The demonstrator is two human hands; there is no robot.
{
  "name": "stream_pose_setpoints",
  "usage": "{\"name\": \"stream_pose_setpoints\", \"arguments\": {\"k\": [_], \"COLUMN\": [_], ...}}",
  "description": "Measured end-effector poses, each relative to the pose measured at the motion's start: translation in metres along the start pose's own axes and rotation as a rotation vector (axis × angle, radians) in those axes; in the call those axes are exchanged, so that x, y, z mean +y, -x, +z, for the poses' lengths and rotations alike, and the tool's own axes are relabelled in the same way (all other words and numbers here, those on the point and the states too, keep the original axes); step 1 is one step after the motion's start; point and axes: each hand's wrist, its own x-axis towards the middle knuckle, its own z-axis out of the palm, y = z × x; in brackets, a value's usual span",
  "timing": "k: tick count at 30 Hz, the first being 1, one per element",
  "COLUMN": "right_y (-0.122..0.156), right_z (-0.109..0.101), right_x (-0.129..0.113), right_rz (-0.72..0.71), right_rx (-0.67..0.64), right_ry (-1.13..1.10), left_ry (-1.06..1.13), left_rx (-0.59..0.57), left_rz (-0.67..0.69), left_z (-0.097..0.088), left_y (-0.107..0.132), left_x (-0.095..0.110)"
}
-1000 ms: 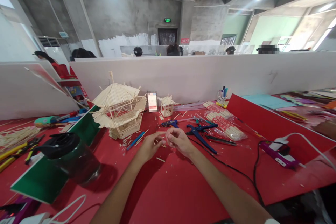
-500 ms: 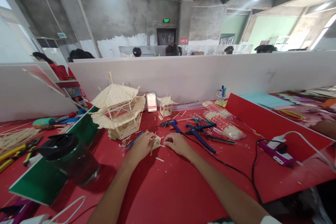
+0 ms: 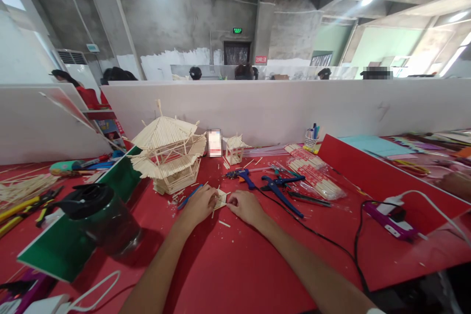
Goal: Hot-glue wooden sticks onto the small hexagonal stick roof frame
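Stick panel [image 3: 220, 199] is laid flat on the red table [image 3: 257, 265], just in front of the stick pagoda model [image 3: 167, 157]; it is held from both sides. Left hand [image 3: 198, 206] fingers are closed narrow on its left edge; right hand [image 3: 245, 206] fingertips are pinched on its right edge. Offcuts are scattered around, with one loose stick [image 3: 224, 224] just below. Judgement: the panel is best pressed flat to the table while edges are squared, with light, even pressure so thin sticks are not snapped; the black cable [image 3: 316, 235] by the right forearm should be avoided.
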Motion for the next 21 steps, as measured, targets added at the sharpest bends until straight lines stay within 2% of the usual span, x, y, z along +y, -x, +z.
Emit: {"name": "stream_pose_setpoints", "arguments": {"k": [10,15,21], "right_y": [0.001,0.002,0.000], "right_z": [0.001,0.002,0.005], "right_x": [-0.002,0.002,0.008], "right_rz": [0.015,-0.019,-0.024], "right_rx": [0.005,0.001,0.056], "right_ry": [0.060,0.025,-0.093], "left_ry": [0.010,0.028,0.040], "left_rx": [0.014,0.025,0.038], "left_rz": [0.001,0.010,0.040], "left_z": [0.004,0.005,0.007], "left_y": [-0.001,-0.001,-0.001], "left_x": [-0.003,-0.004,-0.006]}}
